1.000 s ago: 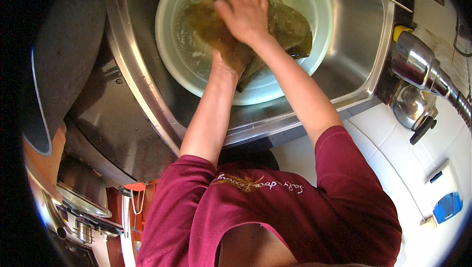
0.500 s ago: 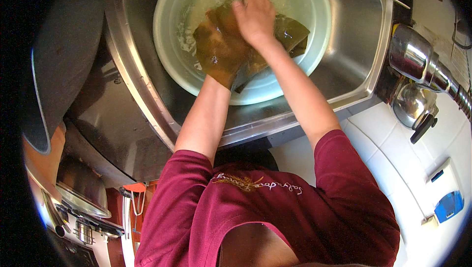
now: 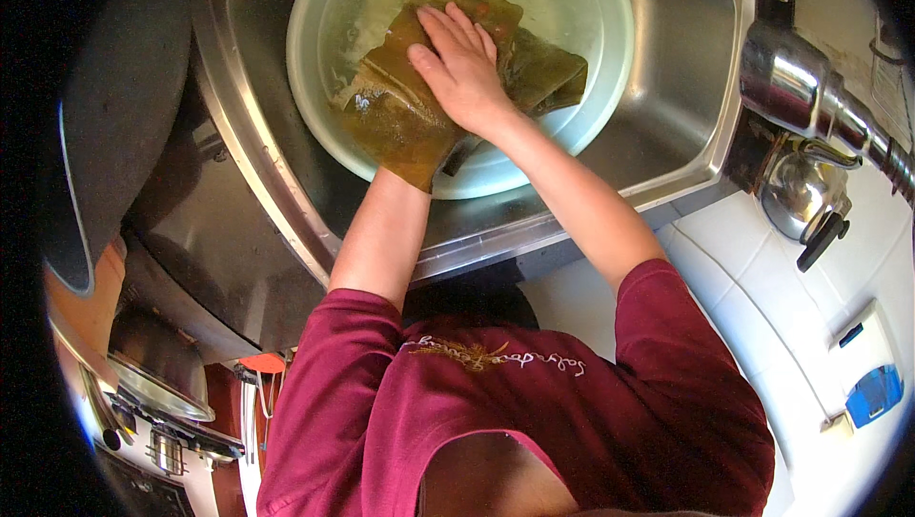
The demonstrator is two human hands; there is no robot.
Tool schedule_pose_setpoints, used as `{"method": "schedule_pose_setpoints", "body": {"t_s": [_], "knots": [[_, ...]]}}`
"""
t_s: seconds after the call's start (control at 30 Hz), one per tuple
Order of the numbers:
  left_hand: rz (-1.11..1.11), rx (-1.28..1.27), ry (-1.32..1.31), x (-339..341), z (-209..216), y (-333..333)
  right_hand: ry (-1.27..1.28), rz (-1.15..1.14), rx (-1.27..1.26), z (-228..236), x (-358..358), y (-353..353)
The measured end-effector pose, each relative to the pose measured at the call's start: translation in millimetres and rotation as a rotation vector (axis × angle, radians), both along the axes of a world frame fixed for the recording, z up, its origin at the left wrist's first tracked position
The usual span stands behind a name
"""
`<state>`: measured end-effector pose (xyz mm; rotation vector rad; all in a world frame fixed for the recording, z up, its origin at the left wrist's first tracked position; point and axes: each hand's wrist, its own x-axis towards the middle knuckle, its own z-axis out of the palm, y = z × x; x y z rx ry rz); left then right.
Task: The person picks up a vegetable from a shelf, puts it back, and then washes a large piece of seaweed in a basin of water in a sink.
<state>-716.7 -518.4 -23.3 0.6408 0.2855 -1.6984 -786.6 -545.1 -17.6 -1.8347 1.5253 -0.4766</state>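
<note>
A wide, glossy brown-green sheet of kelp (image 3: pixel 400 98) lies draped over my left hand in a pale green basin (image 3: pixel 618 50) of cloudy water. Only my left wrist and forearm (image 3: pixel 393 222) come out from under it, so those fingers are hidden. My right hand (image 3: pixel 464 74) rests flat on top of the kelp with its fingers stretched out. More dark, folded kelp (image 3: pixel 548 74) sticks up to the right of that hand, partly out of the water.
The basin stands in a stainless steel sink (image 3: pixel 672 69). Right of the sink are a chrome spray tap (image 3: pixel 791 74) and a shiny metal kettle (image 3: pixel 805 193). A large dark round-edged panel (image 3: pixel 124 107) is at the left. A lidded pan (image 3: pixel 157 374) sits at the lower left.
My right hand has drawn back slightly toward me and left over the kelp. The kelp over my left hand has shifted a little toward me and now shows more of its surface.
</note>
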Motion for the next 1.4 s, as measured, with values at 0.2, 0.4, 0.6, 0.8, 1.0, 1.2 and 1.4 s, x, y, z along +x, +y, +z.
{"method": "schedule_pose_setpoints", "body": {"t_s": [0.2, 0.4, 0.6, 0.8, 1.0, 1.2, 1.4], "knots": [[-0.104, -0.063, -0.075, 25, -3, -10, 0.074, -0.31, 0.096, 24, -92, -15], [-0.145, 0.136, -0.127, 36, -16, 14, 0.417, -0.104, 0.306, 16, -125, -2], [-0.231, 0.407, -0.169, 35, 13, 28, 0.194, -0.145, 0.467, -9, -138, -7], [-0.3, 0.195, 0.028, 51, 55, 7, -0.263, -0.41, 0.483, 58, -131, -15], [-0.346, 0.275, -0.291, 74, 90, -8, -0.581, -0.539, 0.436, 118, -140, -12], [-0.545, 0.388, -0.521, 47, 29, 21, -0.774, -0.814, 0.482, 107, -139, -3], [-0.636, 0.257, -0.711, 31, 0, 4, -0.633, -0.651, 0.442, 94, -140, -6]]}}
